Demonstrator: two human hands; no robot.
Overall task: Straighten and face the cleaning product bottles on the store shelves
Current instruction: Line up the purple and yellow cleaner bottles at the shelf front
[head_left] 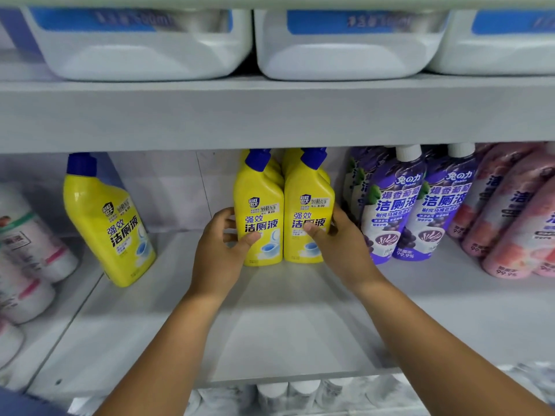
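Two yellow toilet-cleaner bottles with blue caps stand side by side on the white shelf (285,322), labels facing me. My left hand (222,253) grips the left bottle (259,202) from its left side, thumb across the label. My right hand (339,247) holds the right bottle (309,199) from its right side, thumb on the front. More yellow bottles stand behind these two, mostly hidden. A third yellow bottle (105,223) stands apart at the left, leaning and turned slightly.
Purple bottles (390,205) with white caps stand right of the yellow pair, pink ones (510,223) beyond them. White and pink bottles (27,250) fill the left bay past a divider. Large white jugs (144,52) sit on the shelf above. White caps (288,391) show below.
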